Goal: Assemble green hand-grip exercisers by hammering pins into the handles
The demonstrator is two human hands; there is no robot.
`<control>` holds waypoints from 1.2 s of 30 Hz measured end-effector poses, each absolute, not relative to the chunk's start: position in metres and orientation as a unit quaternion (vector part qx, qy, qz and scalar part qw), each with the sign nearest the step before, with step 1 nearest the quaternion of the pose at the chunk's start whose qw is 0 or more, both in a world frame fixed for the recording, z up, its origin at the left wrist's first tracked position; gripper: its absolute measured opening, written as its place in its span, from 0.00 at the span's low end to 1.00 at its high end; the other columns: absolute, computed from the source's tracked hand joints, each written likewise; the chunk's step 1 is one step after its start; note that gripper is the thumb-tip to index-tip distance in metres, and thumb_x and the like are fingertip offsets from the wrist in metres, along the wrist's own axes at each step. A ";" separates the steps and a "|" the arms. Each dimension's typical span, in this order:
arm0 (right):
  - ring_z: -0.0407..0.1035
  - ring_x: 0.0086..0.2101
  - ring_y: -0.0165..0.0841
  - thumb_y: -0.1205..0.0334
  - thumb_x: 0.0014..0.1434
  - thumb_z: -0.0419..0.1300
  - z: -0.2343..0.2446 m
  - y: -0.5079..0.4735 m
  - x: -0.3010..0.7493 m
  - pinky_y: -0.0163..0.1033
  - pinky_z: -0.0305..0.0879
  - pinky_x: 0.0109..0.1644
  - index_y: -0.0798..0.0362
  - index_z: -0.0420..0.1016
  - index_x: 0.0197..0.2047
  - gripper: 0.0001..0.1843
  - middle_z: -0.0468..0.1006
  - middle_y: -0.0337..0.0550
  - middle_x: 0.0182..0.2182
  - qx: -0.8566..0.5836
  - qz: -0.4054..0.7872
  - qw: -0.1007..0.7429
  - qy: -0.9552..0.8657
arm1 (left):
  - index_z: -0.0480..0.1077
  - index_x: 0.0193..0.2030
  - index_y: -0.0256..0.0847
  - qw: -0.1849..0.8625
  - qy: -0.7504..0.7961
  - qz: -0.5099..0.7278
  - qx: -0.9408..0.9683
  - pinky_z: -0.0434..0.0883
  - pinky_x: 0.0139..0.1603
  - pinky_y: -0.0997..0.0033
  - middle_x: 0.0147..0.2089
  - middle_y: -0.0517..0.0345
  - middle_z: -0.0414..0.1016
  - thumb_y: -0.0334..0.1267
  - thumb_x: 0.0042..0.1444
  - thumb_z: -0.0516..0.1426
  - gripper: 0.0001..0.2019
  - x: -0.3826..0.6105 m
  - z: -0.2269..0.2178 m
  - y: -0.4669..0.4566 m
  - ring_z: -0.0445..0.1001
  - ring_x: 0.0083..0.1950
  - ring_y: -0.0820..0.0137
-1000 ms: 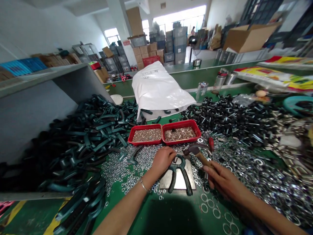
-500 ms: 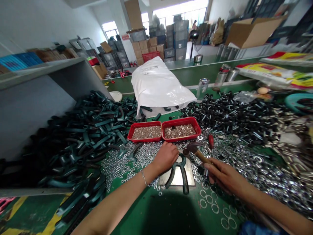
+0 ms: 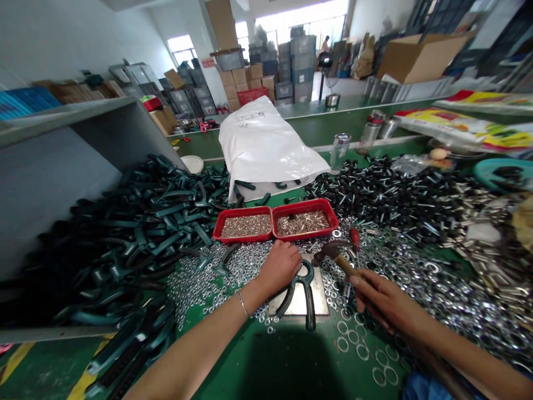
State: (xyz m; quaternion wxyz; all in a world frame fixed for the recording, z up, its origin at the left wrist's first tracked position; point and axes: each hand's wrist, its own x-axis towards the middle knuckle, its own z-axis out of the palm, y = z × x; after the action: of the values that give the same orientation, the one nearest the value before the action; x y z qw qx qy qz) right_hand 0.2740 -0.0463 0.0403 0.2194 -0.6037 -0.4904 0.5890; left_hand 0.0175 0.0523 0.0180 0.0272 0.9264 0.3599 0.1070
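Note:
My left hand [image 3: 278, 268] presses down on the top of a dark green spring hand grip [image 3: 310, 304], which lies on a steel plate [image 3: 320, 294]. My right hand [image 3: 385, 299] is closed around the wooden handle of a hammer [image 3: 333, 253], whose metal head hangs just over the grip's top end. A red-handled screwdriver [image 3: 354, 238] stands close beyond the hammer head. Loose steel washers [image 3: 245, 266] surround the plate on both sides. Two red trays [image 3: 245, 226] of small metal parts sit just beyond my left hand.
A heap of dark green grip handles [image 3: 141, 233] fills the left of the bench, beside a grey shelf [image 3: 83, 114]. Black-capped bolts [image 3: 387, 203] lie at the right. A white plastic bag [image 3: 266, 147] and metal cans [image 3: 340, 151] stand behind. A person [image 3: 325, 43] stands far back among cartons and crates.
The whole view has shifted slightly. My left hand has moved a little further onto the top of the grip, and my right hand still holds the hammer at about the same place.

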 end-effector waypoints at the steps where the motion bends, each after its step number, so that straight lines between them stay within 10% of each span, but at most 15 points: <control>1: 0.56 0.12 0.23 0.38 0.64 0.50 0.040 -0.046 0.274 0.28 0.49 0.12 0.48 0.62 0.47 0.21 0.75 0.33 0.24 -0.605 0.586 0.216 -0.494 | 0.73 0.36 0.35 -0.013 0.323 0.086 0.942 0.61 0.48 0.59 0.37 0.52 0.73 0.34 0.68 0.49 0.13 0.019 0.020 0.052 0.68 0.43 0.62; 11: 0.70 0.27 0.32 0.45 0.70 0.43 0.077 -0.035 0.270 0.37 0.63 0.33 0.49 0.66 0.36 0.20 0.74 0.37 0.24 -0.564 0.396 0.180 -0.702 | 0.66 0.55 0.36 0.070 0.467 0.116 0.874 0.61 0.58 0.54 0.52 0.47 0.70 0.53 0.60 0.58 0.25 -0.002 0.030 0.015 0.66 0.54 0.56; 25: 0.75 0.33 0.40 0.48 0.71 0.41 0.073 0.002 0.247 0.40 0.64 0.36 0.52 0.69 0.42 0.21 0.79 0.48 0.32 -0.558 0.221 0.047 -0.799 | 0.70 0.49 0.39 0.112 0.518 0.073 0.845 0.62 0.59 0.51 0.49 0.47 0.72 0.47 0.57 0.61 0.17 0.001 0.036 -0.006 0.66 0.55 0.54; 36: 0.73 0.29 0.40 0.43 0.68 0.47 0.065 -0.027 0.242 0.42 0.64 0.34 0.49 0.72 0.38 0.21 0.79 0.46 0.29 -0.528 0.299 0.034 -0.794 | 0.69 0.43 0.37 0.142 0.613 0.045 0.776 0.70 0.45 0.54 0.43 0.42 0.74 0.47 0.57 0.59 0.15 0.001 0.029 -0.048 0.74 0.44 0.53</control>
State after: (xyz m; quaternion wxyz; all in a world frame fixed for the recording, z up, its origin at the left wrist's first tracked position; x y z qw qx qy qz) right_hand 0.2415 -0.0266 0.0649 0.0335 -0.5280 -0.7943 0.2986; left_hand 0.0008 -0.0477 0.0292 0.1419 0.7762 0.6127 0.0445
